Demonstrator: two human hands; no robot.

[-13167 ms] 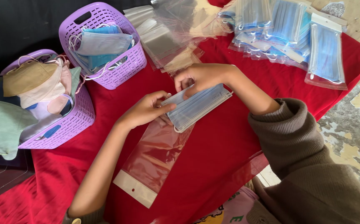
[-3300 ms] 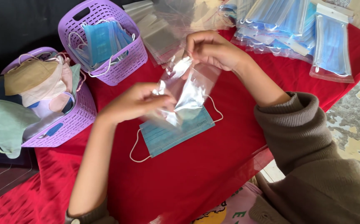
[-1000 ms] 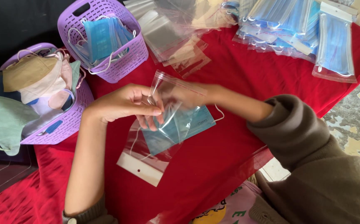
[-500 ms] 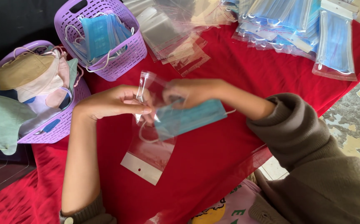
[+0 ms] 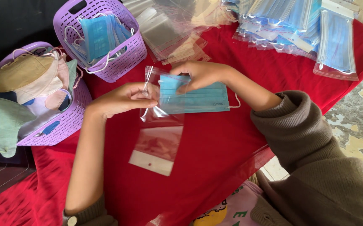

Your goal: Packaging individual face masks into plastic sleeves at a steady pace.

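Note:
My left hand (image 5: 121, 98) pinches the open mouth of a clear plastic bag (image 5: 158, 138) that hangs down over the red cloth. My right hand (image 5: 200, 73) grips the left end of a folded blue face mask (image 5: 194, 100) and holds it at the bag's opening. Most of the mask still lies outside the bag, stretching to the right. A white ear loop (image 5: 235, 101) curls from its right end.
Two purple baskets stand at the left: one (image 5: 106, 37) with blue masks, one (image 5: 60, 121) with beige and green masks. A pile of empty clear bags (image 5: 173, 33) lies at the top middle. Bagged blue masks (image 5: 298, 29) are stacked at the top right on the red cloth (image 5: 215, 155).
The mask has turned level and my right hand now holds its left end at the bag's mouth. Both hands have shifted slightly left and up.

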